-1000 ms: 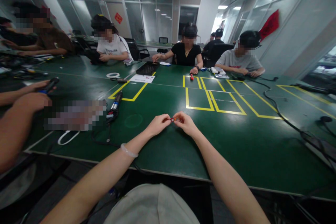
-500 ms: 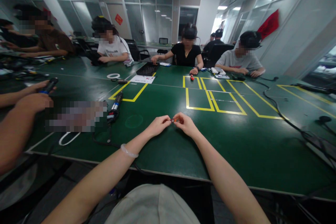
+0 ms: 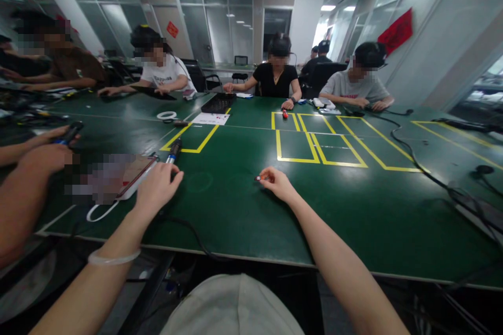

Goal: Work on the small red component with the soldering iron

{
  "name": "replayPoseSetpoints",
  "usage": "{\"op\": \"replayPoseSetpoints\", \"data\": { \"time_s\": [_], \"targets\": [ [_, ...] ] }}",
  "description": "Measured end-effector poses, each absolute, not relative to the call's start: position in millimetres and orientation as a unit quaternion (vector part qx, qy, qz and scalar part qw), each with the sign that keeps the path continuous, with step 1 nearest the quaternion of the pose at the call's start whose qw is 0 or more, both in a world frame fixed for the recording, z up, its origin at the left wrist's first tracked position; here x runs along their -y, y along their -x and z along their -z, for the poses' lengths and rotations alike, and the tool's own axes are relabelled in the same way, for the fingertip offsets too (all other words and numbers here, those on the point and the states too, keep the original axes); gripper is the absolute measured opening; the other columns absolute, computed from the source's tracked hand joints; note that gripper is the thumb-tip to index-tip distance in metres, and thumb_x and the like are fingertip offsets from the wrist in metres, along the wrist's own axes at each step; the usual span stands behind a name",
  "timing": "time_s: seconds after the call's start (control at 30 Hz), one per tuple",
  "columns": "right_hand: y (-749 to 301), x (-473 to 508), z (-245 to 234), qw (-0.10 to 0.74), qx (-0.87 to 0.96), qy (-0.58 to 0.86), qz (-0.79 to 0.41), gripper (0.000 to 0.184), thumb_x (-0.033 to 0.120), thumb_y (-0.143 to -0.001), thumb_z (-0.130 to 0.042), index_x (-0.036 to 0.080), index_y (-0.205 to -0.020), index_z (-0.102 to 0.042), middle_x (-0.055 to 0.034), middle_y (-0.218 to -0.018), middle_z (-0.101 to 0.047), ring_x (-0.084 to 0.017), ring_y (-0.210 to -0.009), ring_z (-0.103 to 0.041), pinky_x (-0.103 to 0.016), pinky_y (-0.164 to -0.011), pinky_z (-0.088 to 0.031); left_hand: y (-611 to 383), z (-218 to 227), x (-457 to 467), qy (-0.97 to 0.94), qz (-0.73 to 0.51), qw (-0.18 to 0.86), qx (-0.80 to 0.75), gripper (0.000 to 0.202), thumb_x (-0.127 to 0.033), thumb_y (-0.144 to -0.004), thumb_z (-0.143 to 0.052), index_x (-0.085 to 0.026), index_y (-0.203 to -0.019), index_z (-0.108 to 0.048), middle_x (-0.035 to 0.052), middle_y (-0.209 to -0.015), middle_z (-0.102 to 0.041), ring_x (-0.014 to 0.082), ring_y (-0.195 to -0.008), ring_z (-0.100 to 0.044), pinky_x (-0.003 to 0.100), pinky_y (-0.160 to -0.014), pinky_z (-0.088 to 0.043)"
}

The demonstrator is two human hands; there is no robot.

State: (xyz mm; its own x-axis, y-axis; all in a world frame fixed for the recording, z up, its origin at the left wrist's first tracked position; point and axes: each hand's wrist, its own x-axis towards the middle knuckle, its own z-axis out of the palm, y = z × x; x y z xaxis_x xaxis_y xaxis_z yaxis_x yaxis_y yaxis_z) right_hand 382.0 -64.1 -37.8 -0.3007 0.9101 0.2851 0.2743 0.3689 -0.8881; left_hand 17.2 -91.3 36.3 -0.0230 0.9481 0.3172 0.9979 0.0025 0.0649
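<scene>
My right hand (image 3: pixel 276 184) pinches a small dark and red piece (image 3: pixel 257 178) between thumb and fingertips, just above the green table (image 3: pixel 236 220). The piece is too small to name. To the left, my left hand (image 3: pixel 157 188) lies over the lower part of a black and silver cylindrical tool (image 3: pixel 174 151) with a blue band, which looks like an electric screwdriver. Its thumb stands apart from the fingers. The hand hides the tool's lower end, and no firm grip on it shows.
A tablet-like device (image 3: pixel 135 178), partly blurred out, lies left of my left hand. A neighbour's hand (image 3: pixel 49 154) holds a similar tool. Yellow tape frames (image 3: pixel 297 160) mark the table. Across it sit several people, near a black tray (image 3: pixel 218 103). Black cables (image 3: pixel 422 170) run along the right.
My left hand has left the small piece and moved left to the cylindrical tool. My right hand keeps the piece in nearly the same place. Across the table, a person's dark flat object has shifted.
</scene>
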Motion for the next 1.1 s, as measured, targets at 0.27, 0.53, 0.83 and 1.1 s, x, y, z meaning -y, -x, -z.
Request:
{"op": "replayPoseSetpoints", "data": {
  "time_s": [0.27,0.53,0.83,1.1],
  "targets": [
    [-383,67,38,0.415,0.689,0.412,-0.428,0.021,0.032,-0.079,-0.063,0.017,-0.093,-0.057,-0.0014,-0.078,-0.064,-0.012,-0.061,-0.057,-0.025,-0.060,-0.046,27,-17,92,0.643,-0.026,0.023,0.765,0.061,-0.064,-0.087,-0.023,-0.020,-0.086,-0.065,0.0124,-0.091,-0.069,0.0324,-0.087,-0.063,0.043,-0.076,-0.047],
    [-381,70,30,0.400,0.725,0.441,-0.346,0.018,0.033,-0.080,-0.062,0.018,-0.089,-0.062,-0.0005,-0.075,-0.063,-0.013,-0.063,-0.054,-0.026,-0.062,-0.043,-27,-7,83,0.730,-0.005,0.043,0.682,0.053,-0.054,-0.091,-0.026,-0.019,-0.088,-0.066,0.0129,-0.097,-0.071,0.0295,-0.089,-0.066,0.034,-0.073,-0.048],
    [-382,65,35,0.392,0.732,0.457,-0.318,0.017,0.028,-0.076,-0.063,0.018,-0.090,-0.061,-0.0023,-0.081,-0.065,-0.014,-0.066,-0.055,-0.028,-0.066,-0.044,-112,-5,103,0.803,0.045,0.031,0.594,0.043,-0.047,-0.093,-0.035,-0.019,-0.081,-0.065,0.0115,-0.091,-0.071,0.0250,-0.082,-0.067,0.031,-0.071,-0.048],
    [-387,62,36,0.434,0.710,0.460,-0.311,0.014,0.022,-0.073,-0.061,0.019,-0.087,-0.062,-0.0017,-0.078,-0.064,-0.014,-0.066,-0.055,-0.027,-0.065,-0.045,-176,-5,111,0.854,0.091,-0.007,0.512,0.037,-0.044,-0.091,-0.042,-0.018,-0.076,-0.064,0.0123,-0.083,-0.070,0.0248,-0.075,-0.066,0.032,-0.067,-0.047]
  ]
}}
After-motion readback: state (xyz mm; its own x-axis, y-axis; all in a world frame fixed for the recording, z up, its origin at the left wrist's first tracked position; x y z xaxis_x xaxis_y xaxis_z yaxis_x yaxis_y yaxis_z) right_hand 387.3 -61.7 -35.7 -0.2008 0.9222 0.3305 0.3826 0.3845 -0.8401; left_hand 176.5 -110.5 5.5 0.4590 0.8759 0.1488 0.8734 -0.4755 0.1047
